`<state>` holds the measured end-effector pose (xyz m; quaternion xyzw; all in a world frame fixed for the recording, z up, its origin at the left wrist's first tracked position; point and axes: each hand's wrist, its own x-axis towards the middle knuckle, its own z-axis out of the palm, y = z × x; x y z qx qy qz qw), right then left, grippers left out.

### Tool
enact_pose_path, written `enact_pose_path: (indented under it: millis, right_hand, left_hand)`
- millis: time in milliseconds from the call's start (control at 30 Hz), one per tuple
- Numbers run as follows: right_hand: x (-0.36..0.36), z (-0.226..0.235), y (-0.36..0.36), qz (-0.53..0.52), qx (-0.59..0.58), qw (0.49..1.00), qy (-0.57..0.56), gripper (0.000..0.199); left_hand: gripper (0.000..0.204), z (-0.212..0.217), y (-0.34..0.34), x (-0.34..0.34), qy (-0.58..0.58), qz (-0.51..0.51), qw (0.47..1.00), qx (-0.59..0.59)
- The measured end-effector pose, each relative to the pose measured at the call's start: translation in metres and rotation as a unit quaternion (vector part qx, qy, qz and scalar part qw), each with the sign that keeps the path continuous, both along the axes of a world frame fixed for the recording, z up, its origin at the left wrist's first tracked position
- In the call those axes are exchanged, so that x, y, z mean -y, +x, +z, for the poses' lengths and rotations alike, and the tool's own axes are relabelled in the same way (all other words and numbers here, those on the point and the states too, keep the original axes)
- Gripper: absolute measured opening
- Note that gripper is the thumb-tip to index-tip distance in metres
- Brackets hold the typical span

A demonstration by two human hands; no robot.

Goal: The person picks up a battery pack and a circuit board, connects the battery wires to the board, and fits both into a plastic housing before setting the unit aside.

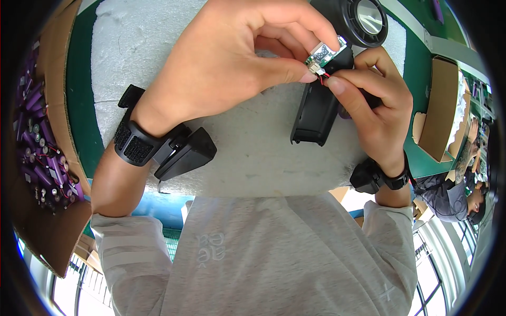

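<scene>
Between the thumb and fingers of my left hand (pixel 237 58) is a small green circuit board (pixel 322 54) with a white connector (pixel 315 68) at its lower edge. My right hand (pixel 377 95) pinches the thin red and black wires (pixel 325 77) right beside that connector; whether the plug is fully seated I cannot tell. Under both hands lies a black plastic housing (pixel 315 113), its hollow handle toward me. At its far end is a round black head (pixel 363 22) with a pale, shiny centre. A bit of purple shows beneath my right hand, mostly hidden.
A white foam sheet (pixel 142 31) covers the green table (pixel 84 105). At the left, an open cardboard box (pixel 58 100) holds many purple battery cells (pixel 39 131) with wires. Another cardboard box (pixel 440 108) stands at the right, near a co-worker (pixel 448 197).
</scene>
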<state>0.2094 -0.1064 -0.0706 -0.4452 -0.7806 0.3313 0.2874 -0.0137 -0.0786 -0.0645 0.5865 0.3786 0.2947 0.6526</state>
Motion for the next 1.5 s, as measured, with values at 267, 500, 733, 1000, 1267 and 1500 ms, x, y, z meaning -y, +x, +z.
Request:
enact_pose_path:
  millis: [267,500,733,1000,1267,1500]
  right_hand:
    - [0.001,0.000,0.000,0.013,-0.003,1.000,-0.002,0.010]
    - [0.002,0.000,-0.001,0.011,0.000,1.000,0.021,0.007]
    - [0.003,-0.001,0.000,0.001,0.002,0.999,0.034,0.006]
    - [0.001,-0.001,0.001,0.028,0.006,0.998,0.058,0.007]
    - [0.004,-0.002,0.000,0.022,-0.004,0.998,0.055,0.006]
    - [-0.002,-0.005,0.003,0.056,0.002,0.993,0.103,0.013]
  left_hand:
    - [0.033,-0.050,0.006,-0.029,0.454,-0.075,0.861,0.215]
    - [0.031,-0.045,0.004,-0.022,0.398,-0.069,0.890,0.214]
    - [0.031,-0.022,0.001,0.001,0.014,-0.026,0.997,0.075]
    - [0.031,-0.036,0.007,-0.019,0.428,-0.099,0.873,0.212]
    - [0.036,-0.022,0.003,0.002,0.068,-0.005,0.995,0.076]
    - [0.045,-0.004,0.004,0.008,0.167,0.014,0.986,-0.003]
